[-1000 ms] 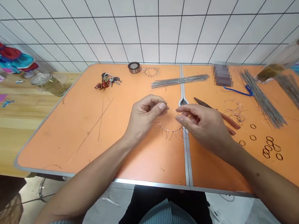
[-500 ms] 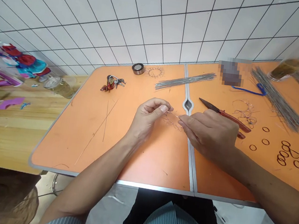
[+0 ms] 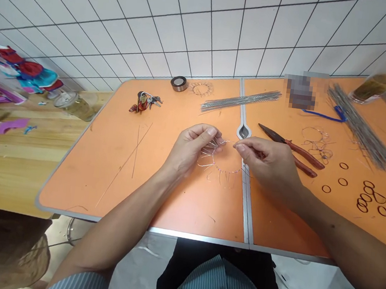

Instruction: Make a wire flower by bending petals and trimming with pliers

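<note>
Between my two hands hangs a thin wire ring [image 3: 226,171] with fine loops and spikes round its edge, over the orange table [image 3: 185,209]. The thumb and fingers of my left hand [image 3: 194,147] pinch its upper left side. At its upper right, the fingertips of my right hand [image 3: 268,161] are pressed together on the wire. Red-handled pliers [image 3: 304,153] lie with their jaws open just behind my right hand. A bundle of straight wires [image 3: 240,101] rests beyond both hands.
Keys [image 3: 145,102], a tape roll [image 3: 179,83] and another wire ring [image 3: 200,88] lie at the back. Dark rings [image 3: 365,198], tangled wire [image 3: 319,143] and a larger wire bundle [image 3: 362,127] are at the right. Two thin wires [image 3: 136,151] cross at the left.
The looped wire ring has come up into clearer view, spread between my hands. My right hand has turned, with its fingertips now more visible. The view has shifted slightly.
</note>
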`<state>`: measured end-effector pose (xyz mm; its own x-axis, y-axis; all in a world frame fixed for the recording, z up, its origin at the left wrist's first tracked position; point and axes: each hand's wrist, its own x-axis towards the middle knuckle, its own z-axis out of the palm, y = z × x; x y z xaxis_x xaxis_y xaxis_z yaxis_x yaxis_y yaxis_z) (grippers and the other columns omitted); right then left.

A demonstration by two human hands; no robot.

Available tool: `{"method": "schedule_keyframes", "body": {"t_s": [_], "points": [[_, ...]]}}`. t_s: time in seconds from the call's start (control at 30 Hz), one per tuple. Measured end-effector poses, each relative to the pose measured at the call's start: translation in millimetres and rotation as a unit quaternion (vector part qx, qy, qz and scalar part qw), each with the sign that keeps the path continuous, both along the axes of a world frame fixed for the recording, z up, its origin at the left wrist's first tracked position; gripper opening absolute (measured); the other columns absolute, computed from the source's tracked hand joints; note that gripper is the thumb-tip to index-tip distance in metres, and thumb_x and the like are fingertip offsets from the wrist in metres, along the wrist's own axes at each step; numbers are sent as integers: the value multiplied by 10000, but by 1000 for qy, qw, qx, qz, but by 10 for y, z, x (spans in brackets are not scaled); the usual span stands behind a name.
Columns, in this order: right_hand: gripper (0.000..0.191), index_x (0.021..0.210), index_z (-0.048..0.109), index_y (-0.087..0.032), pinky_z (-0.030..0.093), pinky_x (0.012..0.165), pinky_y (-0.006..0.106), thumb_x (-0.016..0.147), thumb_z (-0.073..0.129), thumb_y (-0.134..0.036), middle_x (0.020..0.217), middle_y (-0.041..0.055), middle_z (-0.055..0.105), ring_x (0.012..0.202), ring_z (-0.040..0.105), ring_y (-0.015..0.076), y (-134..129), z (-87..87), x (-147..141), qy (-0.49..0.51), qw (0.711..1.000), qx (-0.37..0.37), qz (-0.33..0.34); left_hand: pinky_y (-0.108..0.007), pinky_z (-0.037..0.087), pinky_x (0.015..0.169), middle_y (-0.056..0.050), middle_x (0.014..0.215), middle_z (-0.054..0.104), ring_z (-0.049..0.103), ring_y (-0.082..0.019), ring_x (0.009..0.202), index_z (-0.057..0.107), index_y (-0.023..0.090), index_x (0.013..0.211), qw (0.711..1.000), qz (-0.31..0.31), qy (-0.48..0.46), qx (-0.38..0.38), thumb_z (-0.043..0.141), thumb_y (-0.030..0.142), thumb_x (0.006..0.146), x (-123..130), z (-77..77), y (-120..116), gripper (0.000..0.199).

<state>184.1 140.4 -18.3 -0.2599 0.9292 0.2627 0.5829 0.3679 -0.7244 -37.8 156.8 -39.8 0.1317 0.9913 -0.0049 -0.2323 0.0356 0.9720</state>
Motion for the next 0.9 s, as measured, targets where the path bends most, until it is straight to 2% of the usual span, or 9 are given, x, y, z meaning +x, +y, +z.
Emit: {"method": "schedule_keyframes", "body": {"t_s": [0.13, 0.3, 0.5, 0.63, 0.73, 0.9], "points": [[219, 882, 790, -245, 357, 551, 325, 1026, 665, -352, 682, -2, 633, 620, 551, 170, 48, -51, 25, 50, 999, -21, -7, -292, 611, 746, -56, 917, 812, 729, -147, 728, 777, 205, 862, 1000, 6, -3, -10, 893, 627, 850, -7, 22, 6, 437], [213, 902, 816, -251, 379, 549, 323, 1015, 681, -370, 693, 1, 640, 617, 544, 171, 73, -91, 38, 65, 997, -29, -18, -269, 599, 725, -35, 882, 806, 696, -125, 698, 772, 204, 824, 1000, 17, -18, -5, 951, 546, 807, -19, 15, 1, 387], [267, 900, 806, -264, 410, 594, 343, 1066, 636, -386, 728, 12, 670, 662, 576, 187, 33, -108, 51, 20, 1000, 23, -2, -268, 595, 697, -37, 875, 802, 688, -131, 693, 775, 216, 802, 1000, 25, -4, -9, 911, 504, 844, -27, 25, -7, 321], [297, 914, 806, -276, 438, 631, 367, 1089, 599, -399, 785, 29, 724, 699, 618, 206, 14, -117, 57, -6, 999, 51, 18, -272, 590, 680, -37, 826, 783, 692, -139, 687, 772, 211, 790, 999, 32, 3, -5, 860, 408, 872, -25, 49, -12, 230], [310, 900, 803, -267, 416, 605, 360, 1085, 600, -409, 764, 31, 709, 689, 612, 206, 17, -123, 49, 0, 999, 37, 22, -274, 589, 678, -38, 809, 780, 707, -147, 704, 779, 211, 795, 999, 39, 16, 4, 824, 353, 887, -26, 57, -15, 175], [259, 903, 821, -236, 392, 570, 329, 1034, 677, -405, 712, 17, 671, 646, 566, 181, 43, -120, 34, 63, 997, -30, 16, -268, 587, 688, -40, 810, 778, 717, -155, 748, 788, 211, 792, 999, 35, 15, 20, 814, 322, 880, -18, 71, -19, 144]]}}
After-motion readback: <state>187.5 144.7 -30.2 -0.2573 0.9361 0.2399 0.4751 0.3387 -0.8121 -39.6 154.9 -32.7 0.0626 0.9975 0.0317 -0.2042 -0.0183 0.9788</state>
